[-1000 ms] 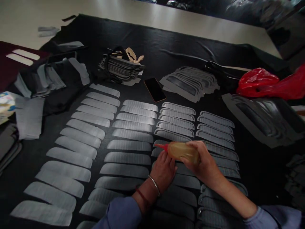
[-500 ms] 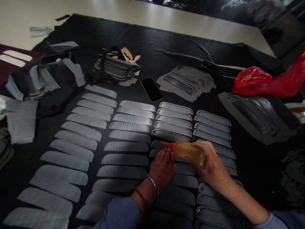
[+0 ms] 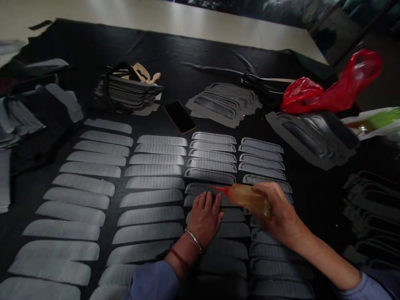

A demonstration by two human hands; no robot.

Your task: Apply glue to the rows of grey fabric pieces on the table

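Observation:
My right hand [image 3: 278,210] is wrapped round a glue bottle [image 3: 250,198] of amber liquid with a red nozzle. The bottle lies nearly level, its tip pointing left over the upper edge of a grey curved strip [image 3: 195,188] in the third column. Just below that tip, my left hand [image 3: 204,216] rests flat on the strips, fingers stretched out and holding nothing. Strips higher in this column, such as this one [image 3: 211,176], have a glossy line along their curved edge. Plain strips [image 3: 153,197] fill the column to the left. My forearms and hands partly cover the lower strips.
Black sheeting [image 3: 131,46] covers the table. Beyond the strips lie a phone [image 3: 179,117], a tied stack of dark pieces [image 3: 128,93], fanned grey pieces [image 3: 218,104] and a red plastic bag [image 3: 334,93]. More cut pieces [image 3: 371,216] are piled at the right.
The view has shifted, so the table things appear farther left. Relative to the strip, the nozzle has moved right along its upper edge. My left fingers are slightly more spread.

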